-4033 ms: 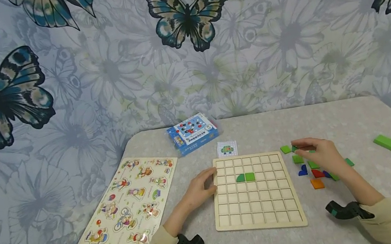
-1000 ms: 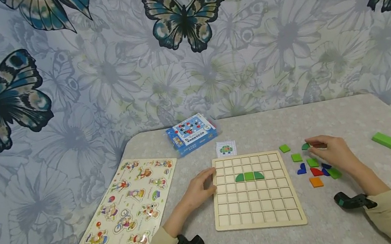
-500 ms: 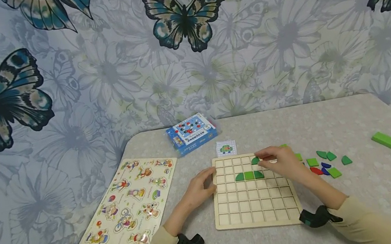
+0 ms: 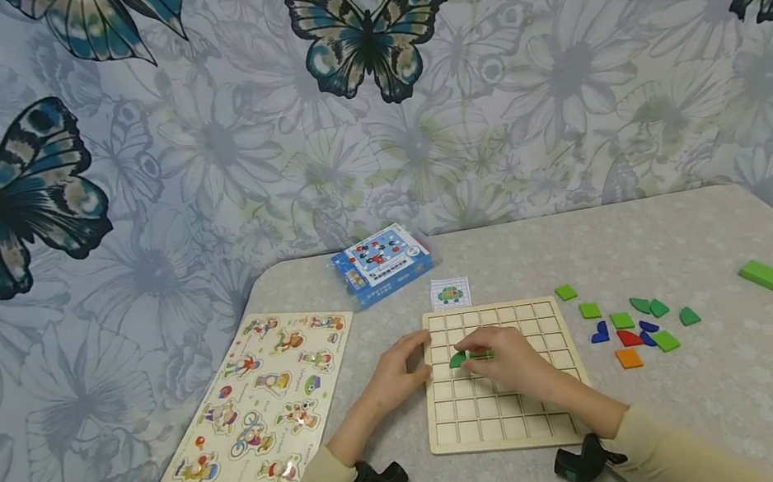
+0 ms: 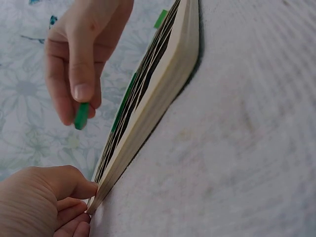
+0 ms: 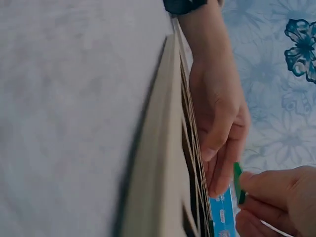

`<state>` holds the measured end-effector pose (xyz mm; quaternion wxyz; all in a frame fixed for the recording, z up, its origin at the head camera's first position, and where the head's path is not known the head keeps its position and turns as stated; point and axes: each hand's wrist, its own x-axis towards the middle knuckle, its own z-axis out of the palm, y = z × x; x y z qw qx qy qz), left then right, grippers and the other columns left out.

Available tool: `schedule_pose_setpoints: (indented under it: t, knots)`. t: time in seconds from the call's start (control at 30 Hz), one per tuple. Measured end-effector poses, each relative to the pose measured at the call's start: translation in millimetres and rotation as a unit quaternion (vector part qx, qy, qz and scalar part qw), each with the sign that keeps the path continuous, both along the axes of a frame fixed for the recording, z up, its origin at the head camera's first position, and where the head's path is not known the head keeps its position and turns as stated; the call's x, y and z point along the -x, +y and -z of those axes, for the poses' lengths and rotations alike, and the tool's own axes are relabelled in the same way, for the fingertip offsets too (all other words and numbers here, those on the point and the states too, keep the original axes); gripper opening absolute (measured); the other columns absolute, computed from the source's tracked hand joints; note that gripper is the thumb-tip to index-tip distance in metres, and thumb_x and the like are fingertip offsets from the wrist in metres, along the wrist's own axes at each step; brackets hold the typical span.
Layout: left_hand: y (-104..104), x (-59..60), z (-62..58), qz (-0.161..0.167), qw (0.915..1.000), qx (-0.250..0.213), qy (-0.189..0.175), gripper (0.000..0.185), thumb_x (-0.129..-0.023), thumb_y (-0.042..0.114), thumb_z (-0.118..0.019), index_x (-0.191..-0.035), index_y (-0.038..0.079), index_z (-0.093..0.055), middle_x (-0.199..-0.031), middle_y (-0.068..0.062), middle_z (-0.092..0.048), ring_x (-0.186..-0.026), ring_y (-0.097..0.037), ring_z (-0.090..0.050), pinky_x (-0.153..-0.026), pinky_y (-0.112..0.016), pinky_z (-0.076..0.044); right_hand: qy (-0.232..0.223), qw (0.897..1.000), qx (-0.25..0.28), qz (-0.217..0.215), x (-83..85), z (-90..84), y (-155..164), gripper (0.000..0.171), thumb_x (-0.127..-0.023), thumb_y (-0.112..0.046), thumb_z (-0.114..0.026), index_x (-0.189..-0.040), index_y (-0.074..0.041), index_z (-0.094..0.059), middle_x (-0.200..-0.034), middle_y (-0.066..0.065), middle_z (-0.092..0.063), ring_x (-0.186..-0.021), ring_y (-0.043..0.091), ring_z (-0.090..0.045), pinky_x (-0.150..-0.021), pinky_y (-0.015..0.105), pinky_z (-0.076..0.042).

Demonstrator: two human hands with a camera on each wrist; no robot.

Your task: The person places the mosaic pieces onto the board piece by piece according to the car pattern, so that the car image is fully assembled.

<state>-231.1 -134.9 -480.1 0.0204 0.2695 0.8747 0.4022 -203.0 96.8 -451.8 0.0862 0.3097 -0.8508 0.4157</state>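
Over grid board (image 4: 506,415): right hand (image 4: 505,361) pinches green piece (image 4: 458,359) (thin, flat); left hand (image 4: 399,372) grips edge.

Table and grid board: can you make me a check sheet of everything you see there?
Surface: grey table, patterned.
Job's things: wooden grid board; green piece pinched over it; loose colored pieces to its right.
Clutter: picture puzzle, blue box, small pattern card, green block.
Hands: left hand holds the board's left edge; right hand fingers pinch the green piece.
Cables: nothing seen.
Surroundings: butterfly wallpaper.
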Motion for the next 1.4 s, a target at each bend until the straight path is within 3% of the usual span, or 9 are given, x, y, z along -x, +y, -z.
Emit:
schedule_pose_setpoints:
  t: [0.33, 0.7, 0.8, 1.0, 1.2, 1.4]
  knots:
    - [2.0, 1.2, 0.6, -0.01, 0.9999, 0.008, -0.008, 0.054, -0.088, 0.008, -0.061, -0.139, -0.001, -0.044, -0.141, -0.014, -0.044, -0.132, -0.029, -0.037, -0.106, -0.043, -0.032, 0.021, 0.995, -0.081, 0.046, -5.2, 13.1, -4.4, 0.025, -0.08, -0.013, -0.076, -0.104, -0.006, -0.072, -0.102, 0.003, -0.067, -0.098, 0.018, -0.06, -0.082, 0.035, -0.051]
    - [0.5, 2.2, 0.0, -0.01, 0.9999, 0.004, -0.01, 0.054, -0.088, 0.007, -0.061, -0.139, -0.001, -0.044, -0.141, -0.014, -0.043, -0.132, -0.028, -0.037, -0.106, -0.041, -0.032, 0.075, 0.989, -0.128, 0.024, -1.1, 14.8, -4.5, 0.026, -0.078, -0.016, -0.078, -0.102, -0.007, -0.073, -0.098, 0.001, -0.069, -0.091, 0.016, -0.06, -0.076, 0.033, -0.052]
    - [0.6, 1.4, 0.2, -0.012, 0.9999, 0.003, -0.01, 0.055, -0.088, 0.007, -0.061, -0.139, -0.001, -0.044, -0.141, -0.014, -0.043, -0.132, -0.028, -0.037, -0.106, -0.041, -0.032, 0.061, 0.991, -0.115, 0.015, -2.3, 10.9, -3.5, 0.029, -0.079, -0.016, -0.077, -0.105, -0.005, -0.072, -0.101, 0.004, -0.069, -0.093, 0.018, -0.061, -0.077, 0.034, -0.053]
    - [2.2, -0.8, 0.4, -0.009, 0.9998, 0.002, -0.016, 0.054, -0.088, 0.007, -0.06, -0.139, -0.001, -0.044, -0.142, -0.014, -0.043, -0.132, -0.028, -0.037, -0.106, -0.041, -0.033, -0.022, 0.999, -0.043, -0.004, -1.3, -11.5, 10.5, 0.034, -0.082, -0.018, -0.074, -0.112, -0.002, -0.069, -0.109, 0.01, -0.067, -0.097, 0.028, -0.064, -0.08, 0.04, -0.054]
    - [2.7, -0.9, 0.7, -0.007, 0.9998, 0.004, -0.017, 0.055, -0.088, 0.008, -0.061, -0.139, 0.0, -0.044, -0.142, -0.014, -0.042, -0.132, -0.028, -0.037, -0.106, -0.041, -0.033, -0.038, 0.998, -0.034, 0.03, 26.1, -36.5, 61.1, 0.037, -0.085, -0.015, -0.071, -0.119, -0.002, -0.065, -0.119, 0.015, -0.062, -0.102, 0.036, -0.061, -0.085, 0.047, -0.051]
    - [1.5, 1.4, 0.9, -0.01, 0.9998, 0.008, -0.016, 0.055, -0.088, 0.008, -0.061, -0.14, 0.0, -0.043, -0.142, -0.013, -0.042, -0.132, -0.027, -0.036, -0.106, -0.041, -0.033, -0.07, 0.995, -0.065, 0.036, 60.0, -39.7, 125.6, 0.037, -0.09, -0.004, -0.061, -0.127, 0.003, -0.057, -0.125, 0.023, -0.056, -0.11, 0.042, -0.055, -0.085, 0.046, -0.05]
